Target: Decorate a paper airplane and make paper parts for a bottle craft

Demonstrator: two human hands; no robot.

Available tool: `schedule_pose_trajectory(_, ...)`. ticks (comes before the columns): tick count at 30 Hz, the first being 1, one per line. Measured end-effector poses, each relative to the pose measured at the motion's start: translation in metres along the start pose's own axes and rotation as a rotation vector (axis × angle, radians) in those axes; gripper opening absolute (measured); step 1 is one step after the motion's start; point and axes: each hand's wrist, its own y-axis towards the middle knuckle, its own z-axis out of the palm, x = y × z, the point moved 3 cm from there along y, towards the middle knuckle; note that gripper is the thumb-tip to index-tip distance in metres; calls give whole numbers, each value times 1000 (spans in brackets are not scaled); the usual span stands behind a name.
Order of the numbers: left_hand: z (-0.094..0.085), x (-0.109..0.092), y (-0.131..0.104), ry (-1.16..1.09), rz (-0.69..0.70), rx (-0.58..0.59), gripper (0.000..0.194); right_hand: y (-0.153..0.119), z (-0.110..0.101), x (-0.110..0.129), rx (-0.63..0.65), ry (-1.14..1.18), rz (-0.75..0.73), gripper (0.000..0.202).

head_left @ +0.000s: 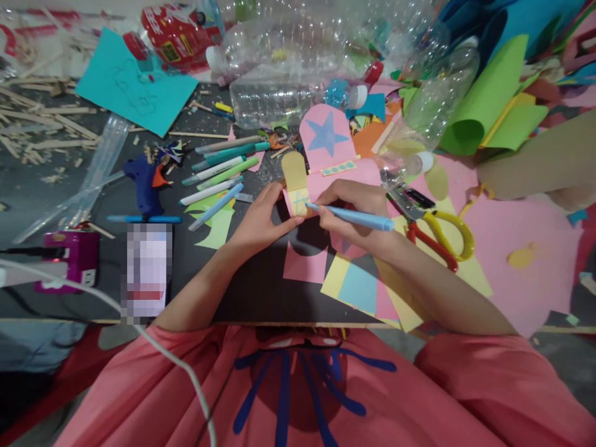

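Observation:
My right hand [356, 214] grips a light blue marker [367, 218], its tip touching a small yellow paper piece [299, 200]. Blue crossing lines, like a star, show on that piece. My left hand [261, 223] pinches the left side of the pink paper craft [338, 177] between thumb and fingers, steadying the yellow piece. A rounded tan-yellow tab [294, 171] rises above the drawing. Behind it stands a pink rounded flap [323, 139] with a blue star and a yellow strip of blue dots. My right hand hides part of the craft.
Several markers [223, 167] lie left of the craft, near a blue glue gun [144, 183] and a phone [146, 270]. Scissors [435, 236] and paper sheets [358, 285] are at right. Plastic bottles [279, 99] crowd the back. A white cable [153, 347] crosses the lower left.

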Motion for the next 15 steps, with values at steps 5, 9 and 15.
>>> schedule_pose_trajectory(5, 0, 0, 1, -15, -3, 14, 55, 1, 0, 3, 0, -82, -71, 18)
schedule_pose_trajectory(9, 0, 0, 0, -20, -13, 19, 55, 0, 0, 3, 33, -143, -94, 18)
schedule_pose_trajectory(15, -1, 1, 0, 3, 0, 30, 55, -1, 1, 2, 36, -205, -189, 19)
